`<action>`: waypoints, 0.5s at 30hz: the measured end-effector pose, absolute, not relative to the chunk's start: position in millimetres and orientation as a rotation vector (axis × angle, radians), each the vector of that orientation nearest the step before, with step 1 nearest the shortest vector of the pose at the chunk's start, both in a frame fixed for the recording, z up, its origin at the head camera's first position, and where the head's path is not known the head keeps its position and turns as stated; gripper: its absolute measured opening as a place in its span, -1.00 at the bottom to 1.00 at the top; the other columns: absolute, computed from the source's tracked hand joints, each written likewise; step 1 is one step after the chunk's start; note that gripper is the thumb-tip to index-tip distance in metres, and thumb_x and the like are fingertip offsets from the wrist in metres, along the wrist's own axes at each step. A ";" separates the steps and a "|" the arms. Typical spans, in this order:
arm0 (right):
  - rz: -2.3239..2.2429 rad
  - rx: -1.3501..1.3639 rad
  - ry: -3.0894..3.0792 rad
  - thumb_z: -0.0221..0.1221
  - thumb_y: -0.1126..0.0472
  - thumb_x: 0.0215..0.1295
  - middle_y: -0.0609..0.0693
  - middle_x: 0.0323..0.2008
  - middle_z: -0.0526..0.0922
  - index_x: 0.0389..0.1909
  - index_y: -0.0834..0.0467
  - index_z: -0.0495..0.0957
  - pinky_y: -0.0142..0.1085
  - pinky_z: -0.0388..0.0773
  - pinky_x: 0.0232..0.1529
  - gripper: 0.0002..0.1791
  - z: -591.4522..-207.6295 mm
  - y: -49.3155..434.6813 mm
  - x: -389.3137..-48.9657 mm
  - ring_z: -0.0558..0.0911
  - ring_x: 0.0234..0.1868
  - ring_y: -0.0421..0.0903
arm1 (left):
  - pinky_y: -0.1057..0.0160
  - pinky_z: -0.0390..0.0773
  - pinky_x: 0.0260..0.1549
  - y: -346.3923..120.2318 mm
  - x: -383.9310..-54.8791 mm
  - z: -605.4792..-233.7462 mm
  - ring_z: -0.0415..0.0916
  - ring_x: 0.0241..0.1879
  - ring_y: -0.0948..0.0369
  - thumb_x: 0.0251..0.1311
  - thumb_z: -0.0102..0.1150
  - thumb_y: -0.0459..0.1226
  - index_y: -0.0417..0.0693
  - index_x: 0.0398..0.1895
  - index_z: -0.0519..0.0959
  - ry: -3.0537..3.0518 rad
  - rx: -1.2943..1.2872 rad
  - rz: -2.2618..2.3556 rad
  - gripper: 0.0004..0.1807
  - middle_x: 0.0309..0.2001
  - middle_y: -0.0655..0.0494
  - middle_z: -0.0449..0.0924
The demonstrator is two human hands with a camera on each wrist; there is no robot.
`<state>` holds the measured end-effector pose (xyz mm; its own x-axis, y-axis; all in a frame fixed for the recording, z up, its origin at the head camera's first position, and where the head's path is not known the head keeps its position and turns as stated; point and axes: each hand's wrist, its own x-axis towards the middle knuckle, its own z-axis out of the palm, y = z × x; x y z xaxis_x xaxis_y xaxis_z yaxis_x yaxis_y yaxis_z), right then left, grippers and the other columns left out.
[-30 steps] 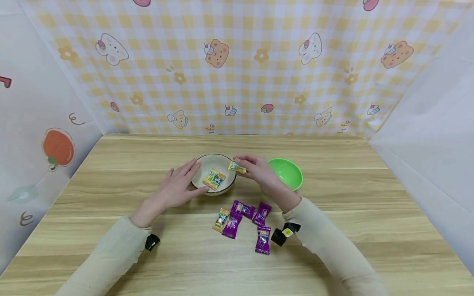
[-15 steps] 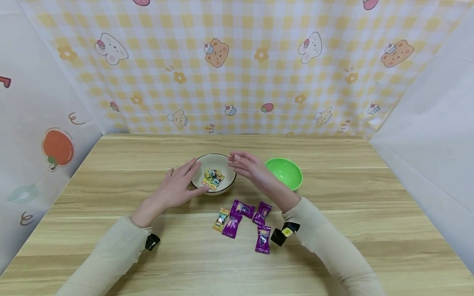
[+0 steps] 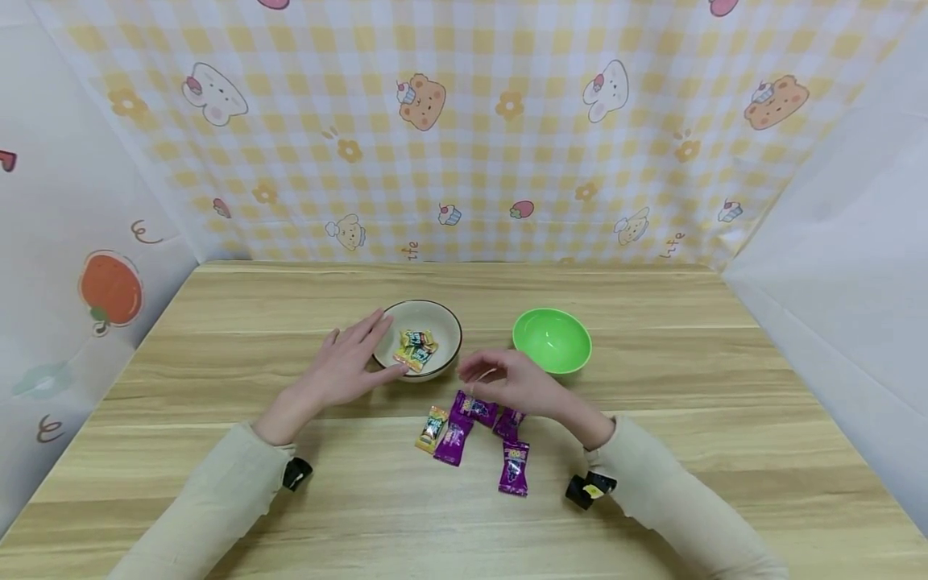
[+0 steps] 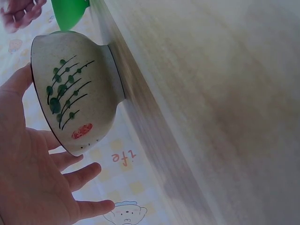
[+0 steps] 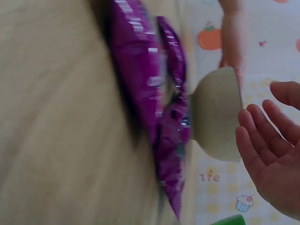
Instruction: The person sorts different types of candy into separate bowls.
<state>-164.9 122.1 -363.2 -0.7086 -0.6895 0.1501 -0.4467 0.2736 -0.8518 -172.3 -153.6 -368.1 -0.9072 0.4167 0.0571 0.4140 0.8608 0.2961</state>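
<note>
My left hand [image 3: 348, 362] rests on the rim of a cream bowl [image 3: 406, 316], its fingers spread and straight. The left wrist view shows the thumb and fingers against the dark rim of this bowl [image 4: 75, 93], which has a leaf pattern outside. Yellow-wrapped candies [image 3: 416, 356] lie inside it. Just above the purple-wrapped candies [image 3: 476, 408] is my right hand [image 3: 511, 383], fingers loosely bent and holding nothing; it partly covers one purple candy. A yellow-wrapped candy [image 3: 432, 428] lies left of the purple ones.
A green bowl [image 3: 553, 342] stands behind my right hand, to the right of the cream one. Another purple candy [image 3: 514, 469] lies nearer the front of the wooden table [image 3: 348, 515]. A checked cloth [image 3: 471, 161] hangs behind.
A yellow candy left my right hand and now lies in the cream bowl. My right hand then moved nearer, down over the purple candies. The left hand stayed on the rim.
</note>
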 end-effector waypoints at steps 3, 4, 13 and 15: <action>-1.302 -1.164 2.295 0.15 0.33 0.13 0.11 -0.20 0.56 -0.11 0.31 0.47 -0.31 0.45 -0.12 -0.72 -369.7 118.8 -163.7 0.52 -0.16 -0.14 | -0.23 -0.17 0.11 -153.4 -172.3 -367.2 -0.07 0.25 -0.09 0.03 -0.20 0.33 -0.13 0.34 -0.03 3.020 0.671 0.479 -0.03 0.34 -0.09 -0.14; -1.279 -1.184 2.283 0.15 0.31 0.14 0.12 -0.20 0.56 -0.11 0.31 0.47 -0.31 0.45 -0.12 -0.72 -372.0 117.2 -163.9 0.52 -0.16 -0.13 | -0.23 -0.17 0.11 -153.3 -172.2 -366.9 -0.08 0.25 -0.09 0.03 -0.21 0.33 -0.13 0.35 -0.03 3.018 0.670 0.478 -0.03 0.34 -0.10 -0.15; -1.194 -1.131 2.208 0.20 0.27 0.10 0.06 -0.19 0.56 -0.07 0.29 0.46 -0.37 0.47 -0.16 -0.65 -382.2 100.1 -167.8 0.52 -0.16 -0.11 | -0.21 -0.18 0.11 -153.4 -172.4 -367.0 -0.10 0.26 -0.07 0.02 -0.27 0.35 -0.10 0.36 -0.06 2.999 0.659 0.472 -0.03 0.35 -0.07 -0.19; -1.176 -1.077 2.218 0.21 0.27 0.09 0.02 -0.19 0.55 -0.07 0.26 0.48 -0.38 0.46 -0.17 -0.65 -383.3 96.3 -169.2 0.51 -0.16 -0.14 | -0.21 -0.18 0.11 -153.4 -172.3 -366.9 -0.10 0.26 -0.08 0.02 -0.26 0.35 -0.10 0.36 -0.07 2.998 0.662 0.475 -0.03 0.35 -0.06 -0.19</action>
<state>-169.2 96.3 -383.3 -0.6191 -0.7853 0.0020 -0.4424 0.3467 -0.8271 -172.3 -153.4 -366.9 -0.9087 0.4161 0.0318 0.4056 0.8626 0.3025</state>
